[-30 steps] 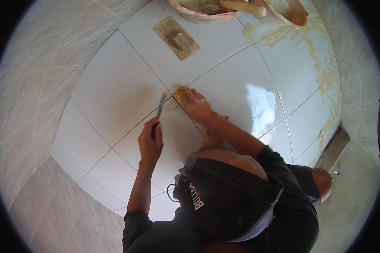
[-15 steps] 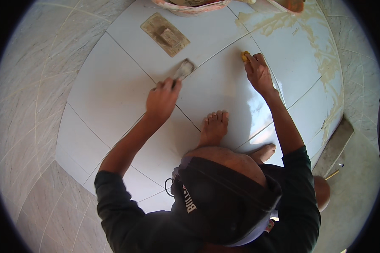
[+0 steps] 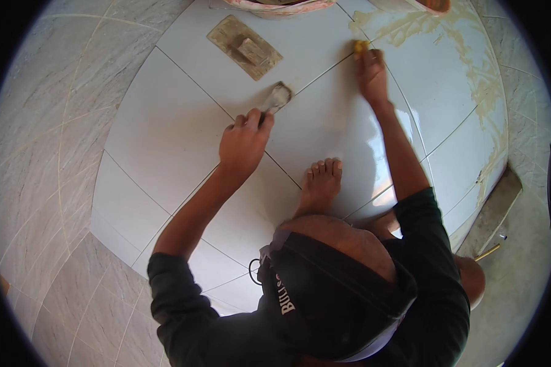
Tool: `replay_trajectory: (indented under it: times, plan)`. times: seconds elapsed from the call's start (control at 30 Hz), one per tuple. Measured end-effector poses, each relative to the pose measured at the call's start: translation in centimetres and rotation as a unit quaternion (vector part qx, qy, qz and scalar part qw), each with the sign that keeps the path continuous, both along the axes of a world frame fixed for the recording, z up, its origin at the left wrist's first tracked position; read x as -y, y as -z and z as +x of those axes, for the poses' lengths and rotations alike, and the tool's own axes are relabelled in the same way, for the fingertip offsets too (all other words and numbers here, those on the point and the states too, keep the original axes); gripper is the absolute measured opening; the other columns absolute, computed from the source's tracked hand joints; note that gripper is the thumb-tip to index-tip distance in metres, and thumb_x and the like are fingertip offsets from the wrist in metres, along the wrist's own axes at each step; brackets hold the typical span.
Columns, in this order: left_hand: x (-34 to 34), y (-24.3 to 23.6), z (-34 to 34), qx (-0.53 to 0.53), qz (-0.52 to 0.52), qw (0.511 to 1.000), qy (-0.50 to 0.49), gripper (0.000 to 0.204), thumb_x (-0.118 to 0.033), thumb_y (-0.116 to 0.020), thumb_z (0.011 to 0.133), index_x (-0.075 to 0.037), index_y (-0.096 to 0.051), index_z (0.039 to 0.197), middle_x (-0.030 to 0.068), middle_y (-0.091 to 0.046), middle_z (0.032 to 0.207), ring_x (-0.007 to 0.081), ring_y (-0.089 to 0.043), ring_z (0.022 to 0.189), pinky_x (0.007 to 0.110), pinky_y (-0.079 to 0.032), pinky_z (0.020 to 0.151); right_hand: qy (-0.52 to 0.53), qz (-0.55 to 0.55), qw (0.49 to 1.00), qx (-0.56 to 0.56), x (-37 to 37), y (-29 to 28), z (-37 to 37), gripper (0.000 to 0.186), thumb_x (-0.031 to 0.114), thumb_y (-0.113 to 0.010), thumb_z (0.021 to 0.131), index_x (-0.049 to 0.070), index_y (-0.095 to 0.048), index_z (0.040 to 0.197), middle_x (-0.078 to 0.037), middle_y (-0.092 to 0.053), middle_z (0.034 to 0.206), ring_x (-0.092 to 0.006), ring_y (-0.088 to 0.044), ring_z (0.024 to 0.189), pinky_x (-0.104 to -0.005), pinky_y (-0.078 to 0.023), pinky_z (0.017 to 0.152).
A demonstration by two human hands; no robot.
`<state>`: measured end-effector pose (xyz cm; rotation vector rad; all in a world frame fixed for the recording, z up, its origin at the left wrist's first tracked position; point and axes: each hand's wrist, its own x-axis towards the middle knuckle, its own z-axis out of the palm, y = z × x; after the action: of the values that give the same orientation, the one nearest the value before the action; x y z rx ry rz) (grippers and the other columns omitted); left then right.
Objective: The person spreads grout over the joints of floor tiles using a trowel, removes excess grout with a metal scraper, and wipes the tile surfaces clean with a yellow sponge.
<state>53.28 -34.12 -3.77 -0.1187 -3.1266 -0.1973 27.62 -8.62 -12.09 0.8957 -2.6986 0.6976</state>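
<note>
My left hand (image 3: pixel 247 137) is closed round the handle of a putty knife (image 3: pixel 278 96), its broad blade pointing away from me. The blade lies close to a joint between white floor tiles (image 3: pixel 153 116), with a small smear beside its tip. Farther off to the right, my right hand (image 3: pixel 372 73) pinches a small yellow sponge (image 3: pixel 362 46) at the tile joint, near where two joints cross. My fingers hide part of the sponge. A rectangular plastering float (image 3: pixel 245 48) with a block handle lies on the tiles beyond the putty knife.
Beige grout smears (image 3: pixel 480 73) cover the tiles at the far right. A pinkish bucket (image 3: pixel 281 8) stands at the far edge, another container (image 3: pixel 431 6) right of it. My bare foot (image 3: pixel 322 183) rests on the tiles. Grey marbled tiling (image 3: pixel 49 140) lies left; a raised ledge (image 3: pixel 493 211) right.
My right hand has moved away from me along the joint with the sponge. My left hand and the putty knife have shifted slightly right. The float lies where it was.
</note>
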Motion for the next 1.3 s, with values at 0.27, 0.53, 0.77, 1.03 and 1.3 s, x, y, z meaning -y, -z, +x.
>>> replay_trajectory:
  times: [0.27,0.53,0.77,1.03,1.3]
  plan:
    - [1.7,-4.5,3.1,-0.134,0.151,0.95,-0.237,0.02,-0.004,-0.071,0.087,-0.013,-0.074,0.105,0.0044,-0.065,0.092,0.0205,-0.068,0.076,0.033,-0.055,0.06,-0.268,-0.024,0.94,0.208,12.1,-0.1,25.9,0.033,0.013,-0.054,0.095,0.003,-0.055,0.127,-0.014,-0.058,0.111,-0.0332,-0.058,0.106,-0.0433,-0.048,0.095]
    - [2.9,-4.3,15.0,-0.068,0.149,0.929,-0.332,0.021,-0.006,-0.071,0.09,-0.007,-0.071,0.111,0.0088,-0.066,0.095,0.0233,-0.069,0.078,0.034,-0.055,0.062,-0.082,0.019,0.994,-0.067,2.0,2.3,2.2,0.037,0.006,-0.054,0.089,-0.005,-0.057,0.124,-0.02,-0.059,0.106,-0.0354,-0.056,0.102,-0.0464,-0.045,0.094]
    - [2.0,-3.9,17.0,-0.116,0.219,0.882,-0.401,0.02,-0.001,-0.07,0.09,0.0,-0.069,0.111,0.0093,-0.063,0.096,0.0172,-0.065,0.077,0.029,-0.054,0.061,-0.095,-0.036,0.994,0.052,11.4,4.2,19.4,0.035,0.013,-0.054,0.096,-0.004,-0.054,0.126,-0.021,-0.059,0.116,-0.038,-0.056,0.112,-0.047,-0.045,0.098]
    - [1.5,-4.7,16.0,-0.114,0.231,0.884,-0.391,0.022,0.001,-0.069,0.09,-0.001,-0.068,0.112,0.01,-0.064,0.099,0.0171,-0.065,0.08,0.029,-0.053,0.063,-0.345,-0.175,0.87,0.306,11.9,2.2,25.9,0.015,0.013,-0.056,0.093,0.006,-0.058,0.105,-0.014,-0.059,0.099,-0.0333,-0.059,0.095,-0.0431,-0.049,0.083]
    - [-0.2,-1.5,15.2,-0.104,0.238,0.9,-0.351,0.02,-0.009,-0.064,0.096,-0.001,-0.064,0.114,0.0117,-0.066,0.094,0.0205,-0.065,0.079,0.031,-0.052,0.068,-0.064,-0.03,0.998,0.008,4.7,-0.3,6.1,0.034,-0.001,-0.06,0.085,0.001,-0.063,0.118,-0.02,-0.059,0.106,-0.0371,-0.059,0.098,-0.0458,-0.052,0.084]
